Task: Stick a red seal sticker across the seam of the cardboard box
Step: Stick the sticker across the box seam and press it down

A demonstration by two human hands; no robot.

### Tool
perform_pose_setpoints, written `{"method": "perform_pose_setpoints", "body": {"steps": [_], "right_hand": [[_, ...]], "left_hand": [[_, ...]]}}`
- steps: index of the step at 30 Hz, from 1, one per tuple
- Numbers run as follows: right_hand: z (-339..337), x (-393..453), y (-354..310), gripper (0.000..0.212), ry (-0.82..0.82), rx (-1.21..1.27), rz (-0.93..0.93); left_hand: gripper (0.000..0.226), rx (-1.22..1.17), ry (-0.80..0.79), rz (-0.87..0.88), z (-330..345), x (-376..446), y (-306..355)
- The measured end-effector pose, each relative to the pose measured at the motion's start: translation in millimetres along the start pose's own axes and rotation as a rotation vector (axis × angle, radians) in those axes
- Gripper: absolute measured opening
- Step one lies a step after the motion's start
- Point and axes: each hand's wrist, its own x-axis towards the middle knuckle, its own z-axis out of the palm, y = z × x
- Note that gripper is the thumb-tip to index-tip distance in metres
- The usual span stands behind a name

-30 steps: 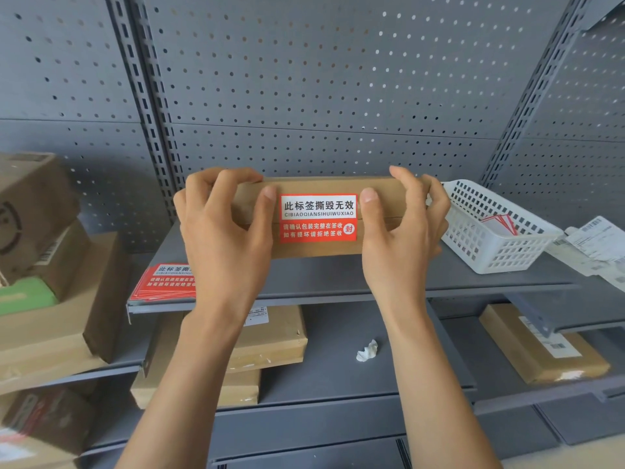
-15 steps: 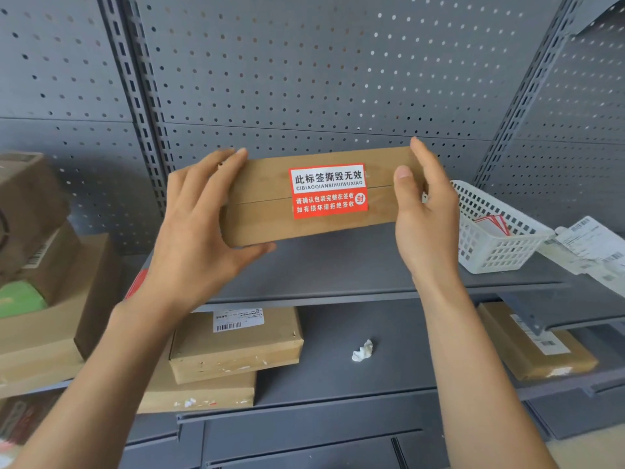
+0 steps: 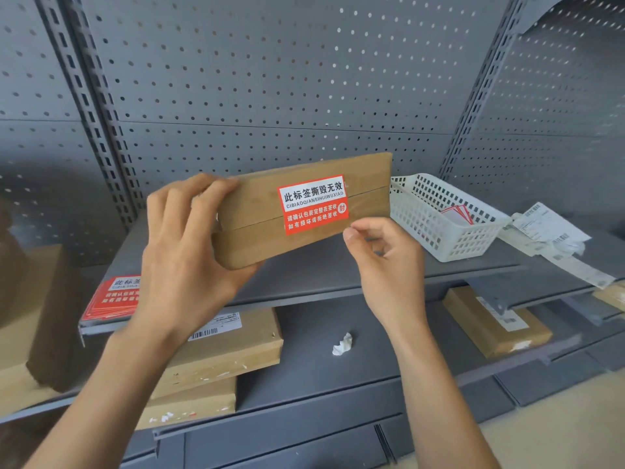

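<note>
Standing behind everything, a big grey wall (image 3: 304, 79) full of little holes is seen, with grey shelves (image 3: 338, 279) fixed to it. Brown boxes (image 3: 230, 353) are stacked on the lower shelf. The cardboard box (image 3: 257, 228) is held up in the air above the upper shelf, tilted with its right end higher. Its left end is gripped by the left hand (image 3: 189, 252), fingers on top and thumb below. The right hand (image 3: 389, 262) is kept loosely curled just under the box, gripping nothing. A white basket (image 3: 449, 231) is set on the shelf just beside the box. The red seal sticker (image 3: 313, 204) is stuck across the seam. A small crumpled paper (image 3: 342, 345) is left on the lower shelf
</note>
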Motion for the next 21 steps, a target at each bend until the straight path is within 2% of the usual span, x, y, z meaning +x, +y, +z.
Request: {"method": "perform_pose_setpoints", "body": {"steps": [9,18,21], "right_hand": [[-2.9,-5.6,2.6,0.007,0.006,0.025,-0.001],[-1.8,-6.5,-8.4,0.006,-0.026,-0.026,-0.064],[-0.6,-5.7,-10.8,0.008,0.011,-0.036,-0.105]], "left_hand": [[0.086,-0.031,-0.025,0.042,5.4,-10.0,-4.1],[0.097,-0.043,-0.118,-0.07,0.7,-17.2,-24.8],[0.101,-0.028,-0.14,-0.096,-2.6,-21.7,-35.5]]}}
